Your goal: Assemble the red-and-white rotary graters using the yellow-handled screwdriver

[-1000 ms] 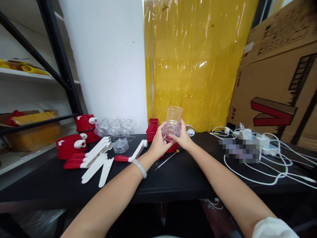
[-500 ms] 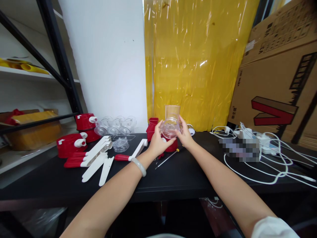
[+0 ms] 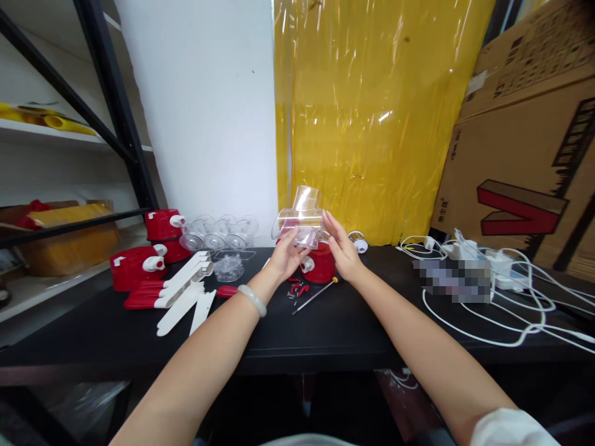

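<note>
A yellow plastic sheet (image 3: 367, 118) hung across the back wall, with a big cardboard box (image 3: 525, 155) leaning to its right. Below them ran a black table (image 3: 334, 337). White cables (image 3: 493, 297) sprawled over its right end. At its left end lay red housings (image 3: 132, 271), a fan of white handles (image 3: 183, 294) and a row of clear funnels (image 3: 218, 232).

Near the middle, a clear plastic housing (image 3: 300, 218) was raised off the table, just above a red base (image 3: 321, 266). The left hand (image 3: 284, 259) cupped it from below, fingers curled around its underside. The right hand (image 3: 341, 251) was spread wide, fingertips against its right end. A thin metal rod (image 3: 316, 295) and small red bits (image 3: 297, 289) lay just in front of the base.
</note>
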Demonstrator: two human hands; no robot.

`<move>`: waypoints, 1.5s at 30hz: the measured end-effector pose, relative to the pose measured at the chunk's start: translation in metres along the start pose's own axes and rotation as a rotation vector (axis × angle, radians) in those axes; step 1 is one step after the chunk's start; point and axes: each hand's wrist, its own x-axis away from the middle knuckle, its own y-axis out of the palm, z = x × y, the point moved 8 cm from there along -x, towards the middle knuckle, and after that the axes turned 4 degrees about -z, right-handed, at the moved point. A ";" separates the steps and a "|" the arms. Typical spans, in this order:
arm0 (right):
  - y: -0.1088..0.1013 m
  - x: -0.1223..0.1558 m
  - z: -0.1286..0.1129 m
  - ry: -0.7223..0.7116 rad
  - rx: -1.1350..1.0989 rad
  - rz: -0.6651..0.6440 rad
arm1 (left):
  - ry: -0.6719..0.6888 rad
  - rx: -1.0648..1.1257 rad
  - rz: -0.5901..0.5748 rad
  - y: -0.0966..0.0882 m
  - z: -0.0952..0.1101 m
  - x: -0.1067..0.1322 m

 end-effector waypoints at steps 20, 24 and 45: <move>-0.013 0.001 0.011 0.053 0.085 0.071 | 0.329 -0.286 0.169 -0.009 0.024 0.005; -0.013 -0.006 0.018 0.252 -0.203 0.131 | 0.723 -0.771 0.242 0.008 0.047 0.027; -0.016 -0.062 0.049 0.656 -0.380 0.049 | 0.662 -0.952 0.016 0.002 0.047 0.008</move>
